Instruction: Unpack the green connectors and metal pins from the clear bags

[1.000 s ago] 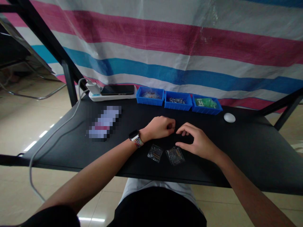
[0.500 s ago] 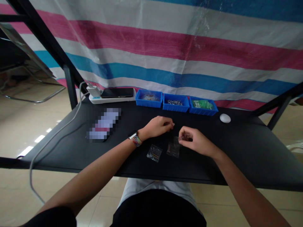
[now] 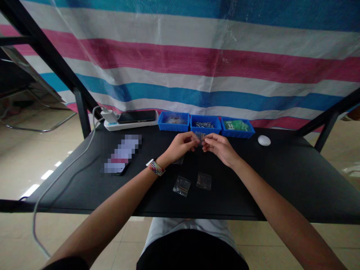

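Both hands are raised a little above the black table [image 3: 281, 180], meeting in front of the middle blue bin [image 3: 206, 124]. My left hand [image 3: 181, 145] and my right hand [image 3: 218, 147] each pinch an edge of a small clear plastic bag [image 3: 200, 136] held between them. Another clear bag [image 3: 178, 161] lies just under my left hand. Two more small clear bags [image 3: 182, 185] [image 3: 204, 180] with thin metal parts inside lie flat on the table nearer to me. A watch with a striped band [image 3: 155, 167] is on my left wrist.
Three blue bins stand in a row at the back: the left bin [image 3: 173, 121], the middle one with metal pins, the right bin [image 3: 237, 126] with green parts. A phone [image 3: 136, 116] rests on a white power strip [image 3: 112, 125]. A white round object [image 3: 264, 140] sits at the right.
Both hands rose from the table and moved toward the bins. My right hand dropped the bag it held half a second ago; both now pinch one small bag. The camera tilted upward.
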A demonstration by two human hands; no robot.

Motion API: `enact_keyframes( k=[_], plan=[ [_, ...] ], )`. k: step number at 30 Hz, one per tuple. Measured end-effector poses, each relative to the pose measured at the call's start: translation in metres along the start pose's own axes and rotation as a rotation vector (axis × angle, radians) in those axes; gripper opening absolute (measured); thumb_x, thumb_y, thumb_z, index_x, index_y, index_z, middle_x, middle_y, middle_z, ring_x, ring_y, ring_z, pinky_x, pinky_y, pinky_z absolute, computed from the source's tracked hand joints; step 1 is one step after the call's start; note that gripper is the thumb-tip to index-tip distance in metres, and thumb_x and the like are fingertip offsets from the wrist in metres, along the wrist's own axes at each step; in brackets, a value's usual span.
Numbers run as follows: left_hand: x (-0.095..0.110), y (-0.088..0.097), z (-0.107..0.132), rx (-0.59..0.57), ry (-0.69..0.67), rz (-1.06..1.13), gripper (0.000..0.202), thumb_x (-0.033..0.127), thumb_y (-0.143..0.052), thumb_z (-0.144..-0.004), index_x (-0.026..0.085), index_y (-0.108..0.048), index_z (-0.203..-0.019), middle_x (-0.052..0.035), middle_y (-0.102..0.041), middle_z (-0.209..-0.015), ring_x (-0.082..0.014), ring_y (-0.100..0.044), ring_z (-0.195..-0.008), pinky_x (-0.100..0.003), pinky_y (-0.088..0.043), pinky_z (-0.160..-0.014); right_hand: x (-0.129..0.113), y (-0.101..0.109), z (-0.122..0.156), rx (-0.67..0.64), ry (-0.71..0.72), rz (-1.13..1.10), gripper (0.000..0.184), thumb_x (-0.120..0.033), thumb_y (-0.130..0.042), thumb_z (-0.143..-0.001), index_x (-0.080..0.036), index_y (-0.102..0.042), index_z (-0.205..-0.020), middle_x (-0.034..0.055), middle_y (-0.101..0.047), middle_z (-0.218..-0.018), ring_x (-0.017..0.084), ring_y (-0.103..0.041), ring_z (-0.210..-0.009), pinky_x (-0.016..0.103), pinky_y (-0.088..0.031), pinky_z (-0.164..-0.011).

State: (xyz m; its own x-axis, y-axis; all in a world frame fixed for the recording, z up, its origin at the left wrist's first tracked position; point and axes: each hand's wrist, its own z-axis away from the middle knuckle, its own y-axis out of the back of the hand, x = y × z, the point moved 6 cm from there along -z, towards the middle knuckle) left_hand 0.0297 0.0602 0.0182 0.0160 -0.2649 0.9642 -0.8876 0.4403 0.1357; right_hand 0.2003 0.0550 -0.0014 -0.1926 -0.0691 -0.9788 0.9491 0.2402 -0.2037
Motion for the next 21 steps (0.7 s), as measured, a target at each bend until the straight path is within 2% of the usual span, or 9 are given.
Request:
enact_keyframes(
  k=[6, 10, 13, 21],
  plan=[
    [-0.004, -0.004, 0.001, -0.026, 0.044, -0.008, 0.025, 0.037, -0.076, -0.09, 0.014, -0.067, -0.086, -0.0014, -0.067, -0.079, -0.0109, -0.065, -0.065, -0.022, -0.053, -0.061, 0.001, 0.002, 0.007, 0.046, 0.1, 0.103, 0.031, -0.046, -0.087, -0.078, -0.02, -0.07, -0.081, -0.0002, -0.071, -0.072, 0.015, -0.067, -0.064, 0.03, -0.057, -0.065],
    [-0.002, -0.01, 0.003, -0.038, 0.05, 0.02, 0.026, 0.038, -0.077, -0.091, 0.014, -0.069, -0.093, -0.0023, -0.069, -0.083, -0.011, -0.065, -0.066, -0.022, -0.052, -0.061, -0.007, 0.0, 0.009, 0.048, 0.202, 0.188, 0.024, -0.039, -0.081, -0.082, -0.021, -0.066, -0.078, -0.0021, -0.067, -0.065, 0.014, -0.064, -0.06, 0.03, -0.054, -0.062],
    [0.001, -0.011, 0.003, -0.029, 0.036, 0.027, 0.028, 0.041, -0.076, -0.093, 0.014, -0.07, -0.098, -0.0035, -0.071, -0.086, -0.0112, -0.066, -0.067, -0.022, -0.052, -0.061, -0.008, -0.001, 0.011, 0.029, 0.224, 0.225, 0.022, -0.036, -0.078, -0.083, -0.021, -0.065, -0.076, -0.0023, -0.066, -0.066, 0.014, -0.063, -0.06, 0.028, -0.052, -0.061],
    [-0.001, -0.009, 0.003, -0.023, 0.012, 0.027, 0.029, 0.043, -0.074, -0.094, 0.015, -0.069, -0.093, -0.0024, -0.07, -0.081, -0.011, -0.065, -0.065, -0.022, -0.053, -0.061, -0.009, -0.004, 0.013, 0.012, 0.228, 0.243, 0.032, -0.05, -0.08, -0.087, -0.02, -0.068, -0.085, -0.0002, -0.069, -0.072, 0.014, -0.065, -0.061, 0.029, -0.053, -0.059]
  ],
)
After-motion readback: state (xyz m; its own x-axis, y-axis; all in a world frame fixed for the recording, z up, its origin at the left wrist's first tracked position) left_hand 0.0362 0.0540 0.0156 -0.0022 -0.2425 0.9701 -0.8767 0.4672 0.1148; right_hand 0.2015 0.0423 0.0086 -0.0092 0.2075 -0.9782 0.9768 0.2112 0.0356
